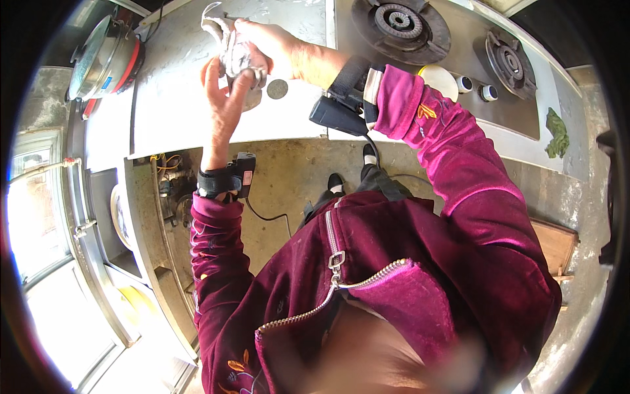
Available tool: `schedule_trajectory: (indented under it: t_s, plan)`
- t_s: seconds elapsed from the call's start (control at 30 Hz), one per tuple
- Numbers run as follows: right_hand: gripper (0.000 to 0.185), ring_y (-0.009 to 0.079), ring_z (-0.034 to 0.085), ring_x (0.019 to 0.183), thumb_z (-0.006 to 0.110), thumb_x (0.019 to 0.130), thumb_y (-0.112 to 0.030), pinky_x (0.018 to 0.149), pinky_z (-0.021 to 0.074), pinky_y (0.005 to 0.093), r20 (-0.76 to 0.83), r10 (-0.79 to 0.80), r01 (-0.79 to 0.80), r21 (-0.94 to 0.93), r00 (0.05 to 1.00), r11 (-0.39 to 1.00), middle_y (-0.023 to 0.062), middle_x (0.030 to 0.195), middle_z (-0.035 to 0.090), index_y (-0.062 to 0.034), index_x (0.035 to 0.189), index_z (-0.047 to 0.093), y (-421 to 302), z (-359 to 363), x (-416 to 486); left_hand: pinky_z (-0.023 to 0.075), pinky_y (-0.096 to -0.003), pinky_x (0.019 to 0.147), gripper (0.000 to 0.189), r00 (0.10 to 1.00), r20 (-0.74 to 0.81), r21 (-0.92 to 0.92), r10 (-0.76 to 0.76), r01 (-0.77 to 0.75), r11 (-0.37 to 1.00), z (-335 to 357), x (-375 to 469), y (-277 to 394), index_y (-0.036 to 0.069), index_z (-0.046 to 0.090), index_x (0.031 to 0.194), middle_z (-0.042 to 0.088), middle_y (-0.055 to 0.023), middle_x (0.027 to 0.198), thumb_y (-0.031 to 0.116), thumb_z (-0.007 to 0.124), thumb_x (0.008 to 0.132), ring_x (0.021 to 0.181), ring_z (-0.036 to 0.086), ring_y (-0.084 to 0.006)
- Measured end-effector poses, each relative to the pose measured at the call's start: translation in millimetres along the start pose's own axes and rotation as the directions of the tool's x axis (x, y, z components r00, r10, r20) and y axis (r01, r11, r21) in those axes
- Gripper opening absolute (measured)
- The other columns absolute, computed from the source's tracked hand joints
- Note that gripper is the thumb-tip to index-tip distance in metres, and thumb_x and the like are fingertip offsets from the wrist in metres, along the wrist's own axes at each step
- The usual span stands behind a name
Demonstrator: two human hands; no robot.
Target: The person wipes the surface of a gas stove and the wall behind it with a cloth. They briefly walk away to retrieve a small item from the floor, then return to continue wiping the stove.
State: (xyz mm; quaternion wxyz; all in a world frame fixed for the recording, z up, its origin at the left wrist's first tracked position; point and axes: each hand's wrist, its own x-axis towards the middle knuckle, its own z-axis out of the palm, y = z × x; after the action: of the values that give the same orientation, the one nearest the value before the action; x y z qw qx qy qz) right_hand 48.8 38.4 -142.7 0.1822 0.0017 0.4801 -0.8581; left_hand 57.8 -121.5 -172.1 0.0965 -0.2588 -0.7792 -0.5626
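A crumpled grey-white cloth (pixel 242 56) is bunched between my two hands above the pale countertop. My right hand (pixel 269 45) grips its right side, and a loose strip of it sticks up at the far end. From the near left, my left hand (pixel 222 98) pinches the cloth between thumb and fingers. Just to the right of the cloth lies a small dark round disc (pixel 277 89) on the countertop (pixel 172 115). Strong glare washes out part of the counter around my left hand.
A gas hob with a large burner (pixel 399 19) and a smaller burner (pixel 510 61) is at the right. Near its knobs sits a round pale lid (pixel 438 82). A green cloth (pixel 556 133) lies at the right end. A glass-lidded pot (pixel 101 61) stands at the left.
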Motion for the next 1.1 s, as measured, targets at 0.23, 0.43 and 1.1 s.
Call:
schedule_trajectory:
  t_s: [0.23,0.43,1.1]
  plan:
    - [0.040,0.0225,0.064,0.081,0.033,0.096,-0.042,0.066,0.0568,0.0422,0.131,-0.030,0.003,0.205,0.991,0.979,0.0107,0.092,0.062,-0.0092,0.106,0.054,-13.5,-10.0,-17.7,0.0488,-0.0288,0.077,0.023,0.988,-0.083,-0.082,-0.132,0.125,0.989,-15.9,-3.8,7.4,0.000,0.057,0.108,0.055,-0.0072,0.103,0.008,0.057,0.087,0.089,0.053,-0.0138]
    - [0.039,0.0297,0.066,0.086,0.041,0.096,-0.035,0.070,0.0587,0.0395,0.094,-0.087,0.080,0.073,0.992,0.994,0.0188,0.095,0.064,-0.0005,0.113,0.050,-24.4,-45.5,-27.8,0.0434,-0.0399,0.092,0.031,0.829,-0.124,-0.793,-0.545,0.247,0.557,-86.2,-0.3,-6.9,0.003,0.051,0.116,0.057,-0.0100,0.113,0.018,0.051,0.089,0.105,0.055,-0.0234]
    - [0.041,0.0223,0.064,0.075,0.063,0.081,-0.033,0.064,0.0545,0.0377,0.348,-0.532,0.476,-0.871,0.772,0.120,0.0148,0.087,0.061,-0.0047,0.108,0.053,-8.9,9.0,-14.3,0.0450,-0.0396,0.092,0.043,0.749,0.200,-0.740,-0.631,0.538,0.404,-60.0,-14.7,-19.2,0.006,0.045,0.127,0.056,-0.0089,0.119,0.035,0.046,0.094,0.106,0.056,-0.0225]
